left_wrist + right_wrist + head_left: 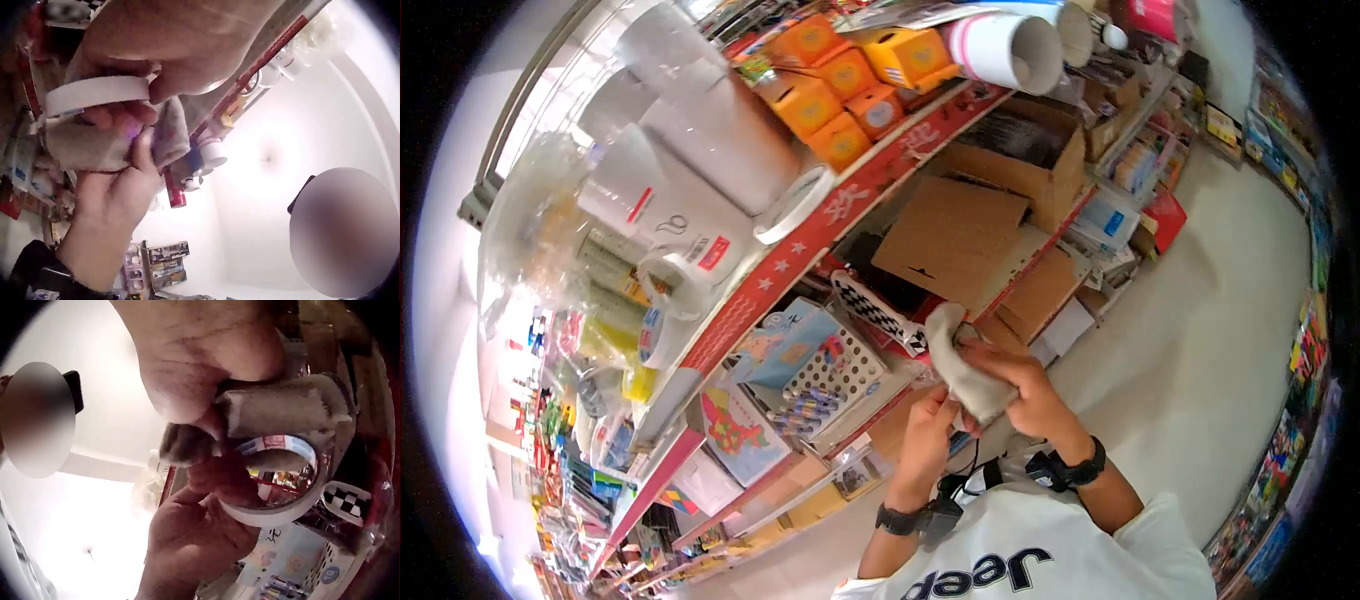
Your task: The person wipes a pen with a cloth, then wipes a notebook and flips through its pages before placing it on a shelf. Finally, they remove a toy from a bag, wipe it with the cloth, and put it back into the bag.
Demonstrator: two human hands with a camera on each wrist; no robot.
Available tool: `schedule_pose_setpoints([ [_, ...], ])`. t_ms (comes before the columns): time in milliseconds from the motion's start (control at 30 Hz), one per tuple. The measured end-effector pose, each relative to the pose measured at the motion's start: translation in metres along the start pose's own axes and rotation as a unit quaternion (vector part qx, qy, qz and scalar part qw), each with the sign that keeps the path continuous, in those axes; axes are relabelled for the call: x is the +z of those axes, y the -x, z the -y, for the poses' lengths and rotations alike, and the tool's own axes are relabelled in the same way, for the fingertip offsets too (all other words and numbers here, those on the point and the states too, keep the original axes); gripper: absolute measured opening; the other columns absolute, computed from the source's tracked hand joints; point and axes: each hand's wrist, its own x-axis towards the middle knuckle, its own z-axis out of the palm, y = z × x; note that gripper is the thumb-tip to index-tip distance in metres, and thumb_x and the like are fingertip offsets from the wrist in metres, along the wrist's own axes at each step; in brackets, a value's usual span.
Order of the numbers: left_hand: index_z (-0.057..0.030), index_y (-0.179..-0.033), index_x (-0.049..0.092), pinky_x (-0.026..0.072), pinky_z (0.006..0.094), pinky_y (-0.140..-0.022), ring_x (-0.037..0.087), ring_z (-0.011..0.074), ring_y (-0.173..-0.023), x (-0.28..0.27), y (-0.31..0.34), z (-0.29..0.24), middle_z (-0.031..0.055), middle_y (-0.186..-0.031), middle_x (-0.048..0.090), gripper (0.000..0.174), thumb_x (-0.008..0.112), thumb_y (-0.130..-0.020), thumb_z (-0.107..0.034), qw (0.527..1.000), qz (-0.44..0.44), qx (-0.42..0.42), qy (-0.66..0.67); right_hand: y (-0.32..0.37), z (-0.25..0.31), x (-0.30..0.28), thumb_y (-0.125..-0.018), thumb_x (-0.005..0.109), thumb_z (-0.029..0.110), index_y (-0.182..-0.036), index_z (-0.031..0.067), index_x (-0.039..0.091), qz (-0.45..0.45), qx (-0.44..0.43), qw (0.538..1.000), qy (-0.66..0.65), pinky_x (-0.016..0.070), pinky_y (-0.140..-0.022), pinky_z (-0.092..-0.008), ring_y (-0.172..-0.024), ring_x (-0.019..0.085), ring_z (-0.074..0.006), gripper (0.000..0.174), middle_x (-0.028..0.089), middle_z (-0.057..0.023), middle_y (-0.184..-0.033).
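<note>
Over by the red-edged shop shelves (800, 256), the person's left hand (926, 432) pinches a thin white ring (97, 94), just beside a soft greyish-beige cloth bundle (966, 376) that the right hand (1028, 390) grips with bent fingers.

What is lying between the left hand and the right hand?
A white ring and a grey cloth lie between left hand and right hand, in the left wrist view.

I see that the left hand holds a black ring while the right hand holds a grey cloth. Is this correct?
Not quite: the ring is white, not black, as the right wrist view shows. The left hand does hold it, and the right hand holds the grey cloth.
</note>
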Motion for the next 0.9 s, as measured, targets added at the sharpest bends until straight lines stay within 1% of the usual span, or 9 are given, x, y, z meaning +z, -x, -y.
schedule_pose_setpoints([
  [100, 0.0009, -0.096, 0.056, 0.0431, 0.0232, -0.064, 0.053, 0.0098, -0.066, 0.001, 0.003, -0.008, 0.0037, -0.071, 0.056, 0.017, 0.051, -0.091, -0.015, 0.998, -0.043, 0.027, -0.027, -0.010, 0.017, -0.001, -0.075, 0.047, -0.011, -0.118, 0.0008, 0.055, 0.086, -0.086, 0.989, 0.079, 0.0411, -0.093, -0.0303, -0.106, 0.057, -0.0201, 0.045, 0.060, -0.0151, -0.114],
  [200, 0.0018, -0.101, 0.056, 0.0442, 0.0233, -0.068, 0.054, 0.0101, -0.070, -0.019, 0.009, -0.011, 0.0049, -0.077, 0.058, 0.019, 0.051, -0.091, -0.013, 0.993, 0.063, 0.004, -0.099, -0.002, -0.011, -0.002, -0.075, 0.049, -0.011, -0.118, 0.0003, 0.055, 0.069, 0.075, 0.992, -0.074, 0.0426, -0.090, -0.0291, -0.104, 0.058, -0.0182, 0.045, 0.061, -0.0130, -0.114],
  [333, 0.0022, -0.102, 0.053, 0.0435, 0.0253, -0.075, 0.054, 0.0104, -0.076, -0.009, 0.019, -0.010, 0.0036, -0.073, 0.057, 0.021, 0.049, -0.093, -0.017, 0.995, 0.058, 0.076, -0.025, 0.004, -0.053, 0.002, -0.081, 0.055, 0.007, -0.113, 0.0028, 0.059, 0.006, 0.329, 0.938, -0.112, 0.0452, -0.079, -0.0267, -0.090, 0.059, -0.0149, 0.032, 0.064, -0.0085, -0.101],
  [367, 0.0020, -0.103, 0.053, 0.0428, 0.0264, -0.078, 0.055, 0.0110, -0.080, -0.002, 0.020, -0.015, 0.0027, -0.070, 0.056, 0.025, 0.046, -0.095, -0.020, 0.998, 0.023, 0.045, -0.025, 0.007, -0.048, 0.005, -0.083, 0.055, 0.015, -0.108, 0.0023, 0.061, -0.036, 0.300, 0.902, -0.308, 0.0444, -0.077, -0.0253, -0.086, 0.057, -0.0132, 0.029, 0.063, -0.0056, -0.096],
  [467, 0.0027, -0.103, 0.053, 0.0430, 0.0263, -0.077, 0.056, 0.0118, -0.078, -0.009, 0.014, -0.010, 0.0036, -0.068, 0.057, 0.031, 0.042, -0.096, -0.025, 0.993, 0.044, 0.013, -0.108, 0.005, -0.034, 0.004, -0.082, 0.055, 0.013, -0.108, 0.0000, 0.059, -0.094, 0.279, 0.890, -0.349, 0.0440, -0.079, -0.0267, -0.088, 0.056, -0.0131, 0.029, 0.062, -0.0047, -0.100],
  [600, 0.0028, -0.097, 0.055, 0.0443, 0.0255, -0.070, 0.057, 0.0126, -0.071, 0.000, 0.007, -0.015, 0.0043, -0.063, 0.057, 0.037, 0.038, -0.098, -0.031, 0.996, 0.046, -0.034, -0.069, 0.005, -0.021, -0.002, -0.082, 0.055, 0.011, -0.116, 0.0018, 0.056, 0.014, 0.149, 0.983, -0.109, 0.0430, -0.086, -0.0307, -0.097, 0.057, -0.0199, 0.035, 0.060, -0.0105, -0.111],
  [633, 0.0018, -0.097, 0.057, 0.0448, 0.0257, -0.068, 0.058, 0.0128, -0.070, -0.006, 0.004, -0.006, 0.0047, -0.070, 0.060, 0.031, 0.042, -0.096, -0.026, 0.996, 0.045, -0.026, -0.075, -0.004, -0.005, 0.002, -0.082, 0.055, 0.010, -0.118, 0.0032, 0.055, 0.007, -0.018, 1.000, -0.011, 0.0412, -0.091, -0.0331, -0.109, 0.054, -0.0241, 0.036, 0.056, -0.0145, -0.119],
  [767, 0.0011, -0.097, 0.059, 0.0431, 0.0251, -0.074, 0.057, 0.0118, -0.081, -0.004, 0.004, 0.008, 0.0047, -0.087, 0.063, 0.019, 0.050, -0.091, -0.014, 0.990, -0.041, 0.049, -0.127, -0.007, 0.004, 0.005, -0.074, 0.055, 0.001, -0.112, -0.0011, 0.057, 0.083, -0.073, 0.987, 0.117, 0.0367, -0.097, -0.0329, -0.116, 0.050, -0.0217, 0.039, 0.058, -0.0132, -0.118],
  [900, 0.0014, -0.102, 0.059, 0.0426, 0.0270, -0.082, 0.057, 0.0132, -0.086, -0.006, 0.020, 0.004, 0.0059, -0.086, 0.064, 0.025, 0.051, -0.092, -0.020, 0.988, 0.070, 0.062, -0.126, 0.011, -0.048, -0.002, -0.084, 0.057, 0.017, -0.110, 0.0023, 0.056, 0.031, 0.274, 0.953, -0.127, 0.0401, -0.086, -0.0299, -0.096, 0.054, -0.0170, 0.030, 0.061, -0.0077, -0.104],
])
